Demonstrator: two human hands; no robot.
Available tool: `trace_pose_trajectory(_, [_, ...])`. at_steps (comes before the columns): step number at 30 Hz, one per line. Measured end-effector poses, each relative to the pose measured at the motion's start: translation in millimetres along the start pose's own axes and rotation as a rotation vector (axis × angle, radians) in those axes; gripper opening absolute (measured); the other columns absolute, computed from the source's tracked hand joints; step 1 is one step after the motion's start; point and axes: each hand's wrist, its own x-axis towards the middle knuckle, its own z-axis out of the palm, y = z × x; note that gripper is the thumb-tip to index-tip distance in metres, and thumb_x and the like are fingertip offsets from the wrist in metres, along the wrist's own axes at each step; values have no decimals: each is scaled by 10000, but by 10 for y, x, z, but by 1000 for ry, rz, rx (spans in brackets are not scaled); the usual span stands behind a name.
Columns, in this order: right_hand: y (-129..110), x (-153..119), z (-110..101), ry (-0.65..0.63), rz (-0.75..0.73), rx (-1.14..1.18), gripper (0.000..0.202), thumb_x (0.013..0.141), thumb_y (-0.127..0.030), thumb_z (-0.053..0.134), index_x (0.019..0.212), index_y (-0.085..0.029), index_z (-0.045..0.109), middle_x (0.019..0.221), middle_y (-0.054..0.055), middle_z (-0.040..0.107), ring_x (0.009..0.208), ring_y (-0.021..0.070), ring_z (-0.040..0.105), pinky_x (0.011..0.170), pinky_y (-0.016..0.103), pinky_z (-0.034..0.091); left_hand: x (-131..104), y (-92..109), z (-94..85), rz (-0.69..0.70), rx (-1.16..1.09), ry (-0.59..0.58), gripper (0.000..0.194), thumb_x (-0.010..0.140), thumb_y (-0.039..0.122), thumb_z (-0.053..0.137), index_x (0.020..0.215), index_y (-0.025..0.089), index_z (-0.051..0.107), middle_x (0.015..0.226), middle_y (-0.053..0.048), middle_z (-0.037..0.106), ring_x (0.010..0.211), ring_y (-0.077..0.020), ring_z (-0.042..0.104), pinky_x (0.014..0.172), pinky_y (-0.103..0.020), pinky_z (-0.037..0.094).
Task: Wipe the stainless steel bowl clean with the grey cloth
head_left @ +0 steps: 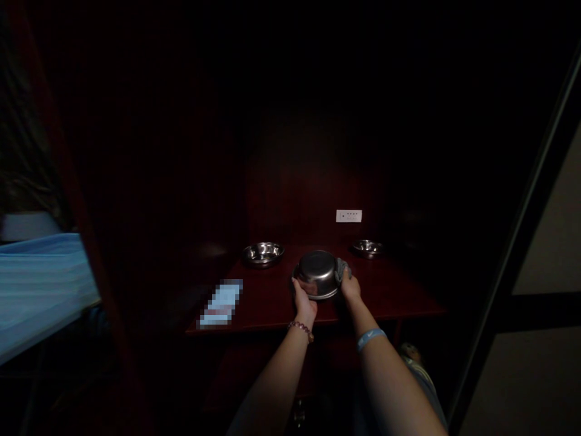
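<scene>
Three bowls: three steel bowls show on a dark red counter (390, 290); one is in the hands, two stand farther back.
Held bowl: the steel bowl (317, 274) is turned bottom-up toward the camera, tilted, near the middle of the counter and raised slightly off it as far as the dim light lets one tell.
Left hand: the left hand (303, 301) grasps the held bowl's rim at about 8 o'clock, fingers curled under the edge; a beaded bracelet (300, 329) sits on that wrist.
Right hand: the right hand (350, 284) presses a grey cloth (341, 267) against the bowl's side at about 3 o'clock, its grip closed on the cloth; a light blue wristband (370, 337) circles that wrist.
Left bowl: a second bowl (262, 252) stands upright at about 10 o'clock from the held one, well apart from it.
Far bowl: a third bowl (367, 246) stands upright at about 1 o'clock, near the back edge of the counter.
Card: a pale, blurred flat card (221, 304) lies at about 8 o'clock from the held bowl, near the counter's front left corner.
Wall: a white socket plate (348, 215) is set in the dark panel behind the counter, at 12 o'clock.
Left edge: a blue striped sheet (40, 284) shows at 9 o'clock, well apart from the counter.
</scene>
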Motion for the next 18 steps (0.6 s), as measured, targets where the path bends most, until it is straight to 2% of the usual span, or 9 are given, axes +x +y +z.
trace_pose_trajectory(2, [-1,-18,-45,114,-16,-49,657,1015,-580,370,1286,-90,714,1279,276,700,1243,370,669,1076,472,475,-9,2,-7,3,15,19,352,1071,429,458,1051,208,731,1077,-73,791,1023,-165,760,968,-328,595])
trace_pose_trajectory(4, [-14,-37,-77,170,-53,-63,630,1009,-572,386,1309,-119,705,1307,253,693,1250,363,659,1093,458,456,-18,5,-10,1,23,29,330,1065,424,476,1075,217,733,1055,-68,795,998,-169,766,936,-328,610])
trace_pose_trajectory(7, [-38,-48,-88,170,-109,4,632,1007,-553,380,1388,-130,655,1355,219,679,1272,345,643,1109,428,440,-28,6,-5,-18,35,33,320,1052,425,506,1075,207,739,1089,-84,792,1020,-186,764,922,-329,618])
trace_pose_trajectory(10, [-51,-40,-73,165,-97,102,660,999,-550,385,1482,-143,575,1419,187,648,1316,328,618,1132,408,422,-31,-10,2,-20,56,29,305,1044,415,527,1033,201,744,1149,-85,782,1079,-191,750,941,-324,609])
trace_pose_trajectory(14, [-36,-10,-63,162,-110,160,701,990,-560,384,1556,-162,490,1538,148,554,1404,302,549,1194,398,364,-26,-51,-8,13,96,10,294,1035,408,553,1008,189,747,1194,-88,771,1122,-201,737,971,-343,597])
trace_pose_trajectory(18, [-3,29,-83,178,-171,188,723,986,-581,339,1538,-148,511,1569,133,521,1449,268,504,1214,375,337,-27,-80,-26,20,127,-3,270,1003,411,616,1019,174,745,1214,-116,764,1112,-226,743,993,-393,589])
